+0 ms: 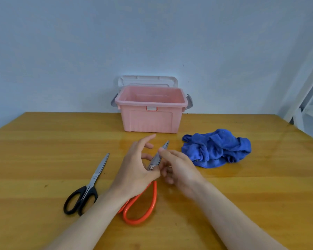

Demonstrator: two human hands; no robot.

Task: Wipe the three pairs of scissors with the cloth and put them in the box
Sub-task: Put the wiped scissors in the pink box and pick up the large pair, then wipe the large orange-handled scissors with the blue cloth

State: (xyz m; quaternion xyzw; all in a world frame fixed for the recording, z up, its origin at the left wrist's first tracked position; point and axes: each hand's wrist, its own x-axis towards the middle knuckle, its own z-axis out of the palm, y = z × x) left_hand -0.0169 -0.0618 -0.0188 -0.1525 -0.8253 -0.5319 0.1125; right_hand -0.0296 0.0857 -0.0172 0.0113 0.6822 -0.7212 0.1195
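Note:
Orange-handled scissors (153, 199) lie in the middle of the wooden table (43, 150), blades pointing toward the box. My left hand (135, 168) pinches them near the pivot with thumb and fingers. My right hand (177, 166) holds the blades from the right, a fingertip on the upper blade. Black-handled scissors (87, 188) lie flat to the left, untouched. A crumpled blue cloth (217, 148) sits to the right of my hands. The pink box (152, 121) stands open at the back centre, its inside looking empty. Only two pairs of scissors are in view.
The box's white lid (146, 81) leans behind it against the pale wall. A white frame (307, 91) stands off the table's far right corner.

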